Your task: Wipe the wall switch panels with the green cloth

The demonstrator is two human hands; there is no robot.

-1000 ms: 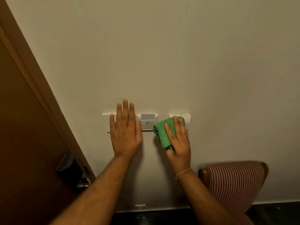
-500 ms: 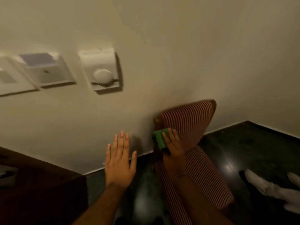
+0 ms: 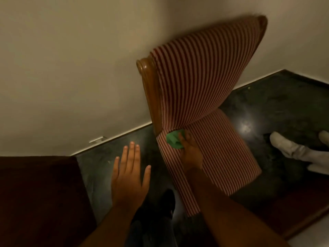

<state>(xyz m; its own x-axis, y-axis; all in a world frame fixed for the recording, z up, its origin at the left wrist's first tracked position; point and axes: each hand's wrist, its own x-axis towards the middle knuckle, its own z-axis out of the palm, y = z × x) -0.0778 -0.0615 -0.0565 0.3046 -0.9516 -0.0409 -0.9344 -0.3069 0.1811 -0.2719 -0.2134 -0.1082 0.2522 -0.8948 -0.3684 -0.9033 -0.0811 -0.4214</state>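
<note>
Eyes down on the striped chair (image 3: 204, 77), and that is the landmark here. The right hand (image 3: 191, 150) sits over the chair's seat, close to where seat meets backrest, fingers curled round the bunched green cloth (image 3: 173, 140). Whether cloth or hand actually touches the upholstery cannot be told from this angle. The left hand (image 3: 129, 177) hovers to the left of the chair, above the dark floor (image 3: 284, 97), empty, fingers spread wide and flat.

And the switch panels? Nowhere in view. Only bare wall (image 3: 71, 68) stands behind and to the left of the chair, so the cloth is well away from any wiping. Judging by that, the wiping stroke is not under way now; how much of the panels is clean, the picture cannot say.

Plenty is murky. Right of the chair lies something pale on the floor, cut by the frame edge, hard to identify. Left of the chair, a dark brown surface (image 3: 35, 202) fills the corner, its nature unclear.
</note>
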